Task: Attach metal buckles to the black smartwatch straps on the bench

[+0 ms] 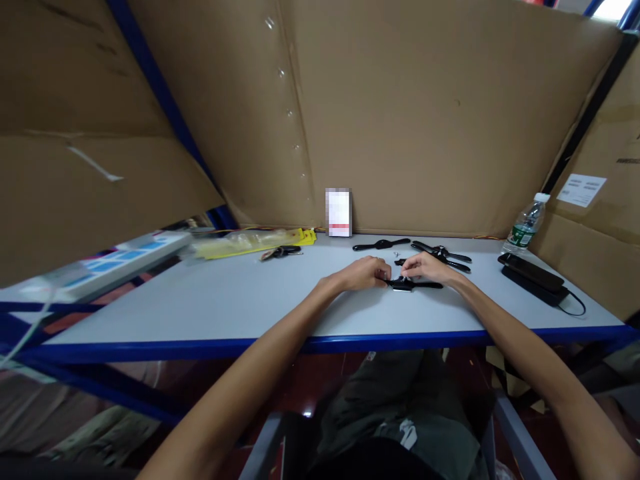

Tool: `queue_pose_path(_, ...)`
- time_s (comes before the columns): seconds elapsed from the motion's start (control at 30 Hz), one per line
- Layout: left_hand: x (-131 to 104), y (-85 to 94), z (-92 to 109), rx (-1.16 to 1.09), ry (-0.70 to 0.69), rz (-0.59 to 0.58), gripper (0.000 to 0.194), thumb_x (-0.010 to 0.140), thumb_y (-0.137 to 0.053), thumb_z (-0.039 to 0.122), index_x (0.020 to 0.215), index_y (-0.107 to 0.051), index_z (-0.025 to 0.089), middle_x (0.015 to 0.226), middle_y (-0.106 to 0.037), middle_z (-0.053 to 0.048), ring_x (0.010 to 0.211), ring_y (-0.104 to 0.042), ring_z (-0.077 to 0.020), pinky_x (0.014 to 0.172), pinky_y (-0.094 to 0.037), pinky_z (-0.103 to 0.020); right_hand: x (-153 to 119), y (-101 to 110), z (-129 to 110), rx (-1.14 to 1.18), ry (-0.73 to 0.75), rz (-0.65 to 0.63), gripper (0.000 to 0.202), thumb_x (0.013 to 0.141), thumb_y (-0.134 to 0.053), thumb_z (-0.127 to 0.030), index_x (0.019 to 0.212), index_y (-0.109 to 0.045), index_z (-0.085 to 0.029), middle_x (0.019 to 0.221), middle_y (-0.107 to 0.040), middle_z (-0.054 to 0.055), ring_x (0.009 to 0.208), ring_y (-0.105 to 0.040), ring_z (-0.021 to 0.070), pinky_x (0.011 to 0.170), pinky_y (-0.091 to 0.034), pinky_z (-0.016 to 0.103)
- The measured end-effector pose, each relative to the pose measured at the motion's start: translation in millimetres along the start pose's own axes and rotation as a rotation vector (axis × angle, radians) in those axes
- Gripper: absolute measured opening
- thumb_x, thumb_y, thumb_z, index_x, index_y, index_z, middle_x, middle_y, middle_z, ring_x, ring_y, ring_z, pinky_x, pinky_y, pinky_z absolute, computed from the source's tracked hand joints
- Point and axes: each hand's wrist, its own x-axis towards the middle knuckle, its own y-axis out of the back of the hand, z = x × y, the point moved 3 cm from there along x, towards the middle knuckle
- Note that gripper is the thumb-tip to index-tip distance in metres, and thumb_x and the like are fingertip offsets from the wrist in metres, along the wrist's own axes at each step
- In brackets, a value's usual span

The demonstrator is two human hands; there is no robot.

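A black spokeshave (426,285) lies near the middle of the table, with a bright metal blade edge along its front. My left hand (366,272) is closed around its left handle. Over its centre, my right hand (425,267) pinches with thumb and fingertips at a small shiny metal part, seemingly a screw; the fingers partly hide it. Just behind the hands sit a small black piece (399,262) and a small silver screw (397,254). Farther back lies a black spokeshave body (383,245). More black spokeshaves (443,253) lie together behind my right hand.
A phone-like white screen (339,213) leans on the cardboard wall (400,120). Yellow-edged plastic bags (250,244) and a dark tool (281,252) lie left. A black case (533,280) and water bottle (525,225) are right. The table's blue front edge (390,343) is near me.
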Motion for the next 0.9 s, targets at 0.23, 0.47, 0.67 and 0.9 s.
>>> queue_pose_path(0.23,0,-0.7,-2,0.019,-0.011,0.018,0.016,0.078,-0.067,0.022,0.091,-0.076,0.02,0.089,-0.072,-0.003,0.079,-0.063,-0.0172,0.075,-0.043,-0.029,3,-3,2,0.0,-0.006,0.03,0.023,0.073,-0.076,-0.039,0.079,-0.074,-0.017,0.072,-0.066,0.003,0.068,-0.054,0.0153,0.064,-0.042,0.029)
queue_pose_path(0.47,2,-1.9,-6,-0.041,0.005,0.051,0.016,0.075,-0.068,0.022,0.087,-0.078,0.022,0.085,-0.072,-0.003,0.075,-0.062,-0.0173,0.071,-0.041,-0.029,5,-4,0,-0.199,0.003,0.109,0.011,0.078,-0.068,-0.026,0.077,-0.072,-0.015,0.07,-0.066,0.001,0.066,-0.054,0.0143,0.065,-0.041,0.027)
queue_pose_path(0.67,4,-4.5,-9,-0.086,0.021,0.075,0.015,0.071,-0.071,0.023,0.085,-0.077,0.022,0.078,-0.068,0.0,0.071,-0.059,-0.0162,0.068,-0.04,-0.028,2,-11,-1,-0.485,0.059,0.228,0.016,0.085,-0.062,-0.024,0.071,-0.064,-0.017,0.065,-0.061,-0.001,0.064,-0.05,0.0133,0.064,-0.034,0.026)
queue_pose_path(0.9,4,-6.5,-7,-0.069,0.059,0.05,0.021,0.076,-0.072,0.037,0.089,-0.076,0.02,0.077,-0.067,-0.001,0.069,-0.055,-0.0157,0.066,-0.036,-0.028,-5,-31,-15,-0.881,0.017,0.336,0.021,0.089,-0.054,-0.018,0.073,-0.067,-0.018,0.085,-0.073,0.009,0.075,-0.059,0.0185,0.068,-0.033,0.029)
